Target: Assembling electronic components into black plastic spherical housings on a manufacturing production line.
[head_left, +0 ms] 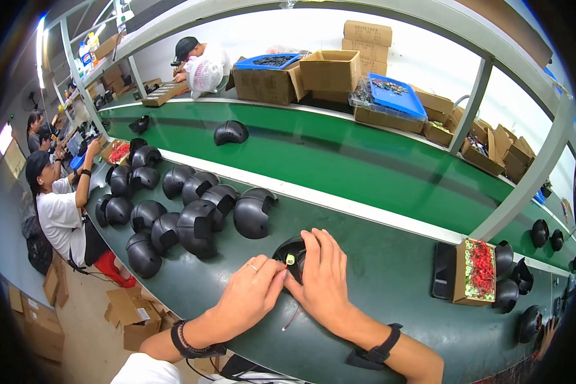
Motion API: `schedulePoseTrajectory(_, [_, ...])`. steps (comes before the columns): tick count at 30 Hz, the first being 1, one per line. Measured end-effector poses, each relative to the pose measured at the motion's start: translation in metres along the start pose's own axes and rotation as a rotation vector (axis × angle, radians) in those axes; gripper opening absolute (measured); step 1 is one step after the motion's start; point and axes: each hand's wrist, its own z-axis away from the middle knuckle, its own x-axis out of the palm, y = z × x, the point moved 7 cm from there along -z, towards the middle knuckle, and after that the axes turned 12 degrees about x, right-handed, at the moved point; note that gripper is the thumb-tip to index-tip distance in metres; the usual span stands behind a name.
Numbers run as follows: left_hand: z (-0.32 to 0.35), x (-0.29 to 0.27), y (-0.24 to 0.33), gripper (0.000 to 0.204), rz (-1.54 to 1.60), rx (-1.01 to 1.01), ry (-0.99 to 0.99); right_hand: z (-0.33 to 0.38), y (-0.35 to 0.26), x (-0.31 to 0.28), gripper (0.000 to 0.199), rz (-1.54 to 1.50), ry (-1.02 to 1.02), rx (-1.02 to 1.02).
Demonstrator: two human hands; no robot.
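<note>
A black rounded plastic shell (287, 249) rests on the dark green table in front of me, partly covered by my fingers. Inside it sits a small yellow-green cylindrical part (290, 259). My left hand (253, 288) is closed, with thumb and forefinger pinched at the near end of that part; the exact contact is hard to see. Fingers of my right hand (321, 275) reach over the shell's right side while its thumb presses near the left fingertips, gripping the shell. Below the hands, a thin wire with a small white connector (284, 329) trails onto the table.
Several black shells (196, 227) cluster at left. To the right stand a box of red-wired yellow-green parts (480, 272), a dark flat phone-like object (443, 270) and more shells (507, 294). Beyond a white rail, a green conveyor (339, 163) carries a shell (230, 132). Co-workers sit at left.
</note>
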Motion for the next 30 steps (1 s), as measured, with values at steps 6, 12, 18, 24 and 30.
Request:
schedulePoseTrajectory(6, [0.008, 0.019, -0.008, 0.014, 0.014, -0.001, 0.089, -0.005, 0.009, 0.003, 0.101, -0.084, -0.088, 0.117])
schedulePoseTrajectory(12, [0.006, 0.027, -0.022, 0.017, -0.098, 0.127, 0.055, -0.01, 0.018, 0.006, 0.103, -0.141, -0.137, 0.119])
schedulePoseTrajectory(18, [0.007, 0.031, -0.033, 0.019, -0.127, 0.143, 0.008, -0.012, 0.026, 0.008, 0.102, -0.202, -0.146, 0.149])
schedulePoseTrajectory(24, [0.008, 0.031, -0.033, 0.022, -0.195, 0.173, -0.029, -0.015, 0.026, 0.007, 0.089, -0.187, -0.056, 0.207])
schedulePoseTrajectory(30, [0.003, 0.017, -0.032, 0.049, 0.043, 0.102, 0.029, -0.018, 0.051, 0.012, 0.084, -0.343, -0.028, 0.367])
